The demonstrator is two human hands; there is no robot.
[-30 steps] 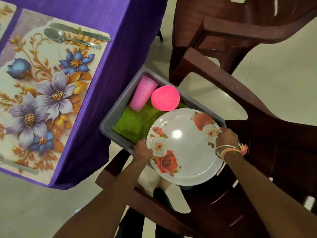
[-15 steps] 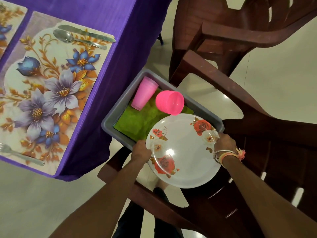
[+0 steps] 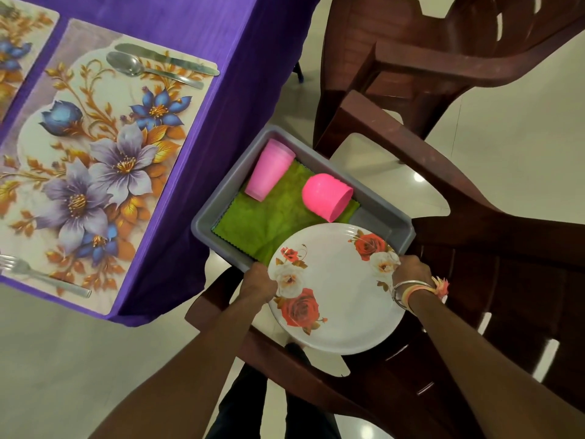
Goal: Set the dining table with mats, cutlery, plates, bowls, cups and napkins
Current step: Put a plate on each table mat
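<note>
I hold a white plate with red and white roses over the near end of a grey tray. My left hand grips its left rim and my right hand grips its right rim. In the tray lie a pale pink cup on its side, a bright pink bowl tipped over, and a green napkin. On the purple table a floral mat carries a knife, a spoon and a fork.
The tray rests on a dark brown plastic chair; its arm runs behind the tray. A second brown chair stands farther back. Part of another mat shows at the far left. The purple cloth hangs close beside the tray.
The plate has come up and toward me, uncovering more of the napkin and tray. The pink bowl has tipped onto its side. Both hands keep their grip on the rim.
</note>
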